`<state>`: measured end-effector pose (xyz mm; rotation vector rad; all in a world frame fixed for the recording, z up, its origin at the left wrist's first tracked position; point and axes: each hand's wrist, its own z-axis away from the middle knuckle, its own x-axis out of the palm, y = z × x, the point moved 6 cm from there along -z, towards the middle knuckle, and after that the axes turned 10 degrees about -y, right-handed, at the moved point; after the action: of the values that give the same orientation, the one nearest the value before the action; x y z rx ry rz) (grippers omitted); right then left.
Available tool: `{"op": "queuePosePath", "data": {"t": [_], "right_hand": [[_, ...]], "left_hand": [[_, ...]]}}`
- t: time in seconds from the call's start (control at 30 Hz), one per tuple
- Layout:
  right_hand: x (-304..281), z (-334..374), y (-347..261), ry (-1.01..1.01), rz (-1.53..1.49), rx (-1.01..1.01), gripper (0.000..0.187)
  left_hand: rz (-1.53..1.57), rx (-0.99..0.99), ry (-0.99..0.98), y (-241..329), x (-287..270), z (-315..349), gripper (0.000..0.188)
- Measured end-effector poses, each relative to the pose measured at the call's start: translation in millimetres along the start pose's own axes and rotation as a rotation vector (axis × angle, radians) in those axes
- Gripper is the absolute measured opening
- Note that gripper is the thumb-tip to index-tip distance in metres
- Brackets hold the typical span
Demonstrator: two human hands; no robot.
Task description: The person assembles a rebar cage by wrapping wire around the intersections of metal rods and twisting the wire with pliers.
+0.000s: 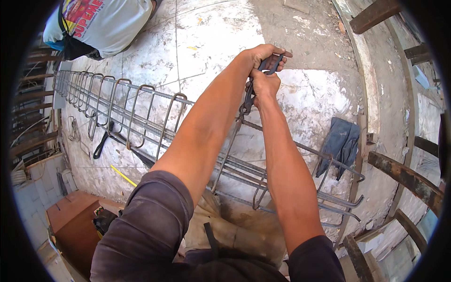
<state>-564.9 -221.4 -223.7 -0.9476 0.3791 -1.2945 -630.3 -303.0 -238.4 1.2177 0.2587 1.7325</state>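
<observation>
Both hands are together on one tool, a pair of dark end-cutting pincers, out ahead of the body. The right hand is clamped around the handles, fingers curled in. The left hand, just beyond it, is partly closed about the handle ends (one digit reaches past them, so how firm its hold is I cannot tell). The pincers' head points back toward the person, at the upper corner of a stirrup in the rebar cage. The cage passes beneath both forearms, nearer the body than the hands. A dark cloth lies off to the right.
</observation>
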Motion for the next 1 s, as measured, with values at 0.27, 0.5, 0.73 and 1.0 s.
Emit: {"op": "queuePosePath", "data": {"t": [0.27, 0.5, 0.73, 1.0], "right_hand": [[-20.7, -31.9, 25.8, 0.029, 0.052, -0.171, 0.016], [-19.5, -36.7, 49.7, -0.307, -0.400, -0.288, 0.014], [-15.5, -42.0, 41.7, -0.109, -0.263, -0.306, 0.006], [-18.3, -37.2, 28.9, 0.065, -0.026, -0.355, 0.005]], "left_hand": [[-1.141, -0.012, 0.780, 41.1, 49.4, 15.2, 0.084], [-1.421, -0.055, 0.753, 15.8, 40.2, 0.1, 0.076], [-1.383, 0.012, 0.750, 29.7, 41.8, 10.4, 0.080], [-1.311, -0.017, 0.675, 33.5, 43.6, 10.2, 0.087]]}}
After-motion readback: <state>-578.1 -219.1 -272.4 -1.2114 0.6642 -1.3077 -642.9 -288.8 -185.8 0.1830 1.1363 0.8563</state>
